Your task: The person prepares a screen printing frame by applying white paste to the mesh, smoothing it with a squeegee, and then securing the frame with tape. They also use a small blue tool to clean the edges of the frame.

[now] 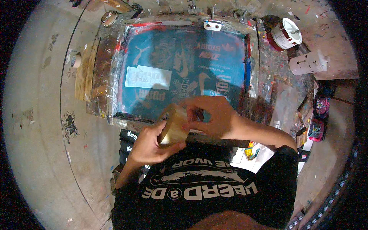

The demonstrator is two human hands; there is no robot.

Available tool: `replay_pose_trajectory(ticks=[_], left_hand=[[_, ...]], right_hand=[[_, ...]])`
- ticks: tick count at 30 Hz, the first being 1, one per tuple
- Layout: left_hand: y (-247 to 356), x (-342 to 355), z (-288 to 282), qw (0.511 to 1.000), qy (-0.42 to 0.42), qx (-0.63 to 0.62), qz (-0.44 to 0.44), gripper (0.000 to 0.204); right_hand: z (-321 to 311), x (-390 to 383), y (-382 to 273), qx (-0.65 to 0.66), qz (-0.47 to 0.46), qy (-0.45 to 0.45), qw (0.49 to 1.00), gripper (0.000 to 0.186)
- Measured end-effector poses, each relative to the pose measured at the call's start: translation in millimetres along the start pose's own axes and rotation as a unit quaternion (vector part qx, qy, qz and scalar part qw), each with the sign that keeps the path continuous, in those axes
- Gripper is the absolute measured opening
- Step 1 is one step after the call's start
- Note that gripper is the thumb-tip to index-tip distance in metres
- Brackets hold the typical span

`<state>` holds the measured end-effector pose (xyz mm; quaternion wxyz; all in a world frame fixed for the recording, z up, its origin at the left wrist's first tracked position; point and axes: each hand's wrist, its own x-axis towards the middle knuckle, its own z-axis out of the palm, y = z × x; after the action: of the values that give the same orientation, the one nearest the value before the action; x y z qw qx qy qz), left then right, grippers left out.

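A roll of yellowish-brown packing tape is held in front of my chest. My left hand is closed around its near left side, the thumb along its lower edge. My right hand comes in from the right with curled fingers. Its thumb and fingertips pinch at the roll's right edge; the tape's loose end cannot be made out. Just beyond both hands lies a printing screen with blue mesh and several pale designs. Pale strips of tape cover part of the mesh at the left.
A metal hinge clamp sits at the screen's far edge. On the paint-stained table at right are a white bucket and a whitish plastic jar. A wooden board stands at left. Papers lie near my right elbow.
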<state>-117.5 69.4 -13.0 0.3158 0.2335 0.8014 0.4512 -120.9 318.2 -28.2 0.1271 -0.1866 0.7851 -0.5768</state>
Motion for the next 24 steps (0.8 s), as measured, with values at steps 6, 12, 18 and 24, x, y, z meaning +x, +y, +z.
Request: replay_pose_trajectory(ticks=[6, 12, 18, 24], left_hand=[[13.4, 14.2, -5.5, 0.999, 0.047, -0.015, -0.005, 0.050], [20.3, 13.3, -23.3, 0.992, 0.016, -0.085, -0.089, 0.041], [21.4, -22.0, -55.5, 0.971, 0.032, -0.009, -0.236, 0.053], [44.5, -19.8, -69.5, 0.907, 0.125, 0.322, -0.242, 0.048]], right_hand=[[-23.8, 15.6, 8.9, -0.025, -0.044, -0.011, 0.999, 0.019], [-63.9, 45.7, 13.6, -0.026, 0.002, -0.104, 0.994, 0.021], [-158.6, 81.1, 60.3, -0.041, 0.063, -0.081, 0.994, 0.017], [-225.1, 31.5, 102.5, -0.120, 0.103, 0.010, 0.987, 0.029]])
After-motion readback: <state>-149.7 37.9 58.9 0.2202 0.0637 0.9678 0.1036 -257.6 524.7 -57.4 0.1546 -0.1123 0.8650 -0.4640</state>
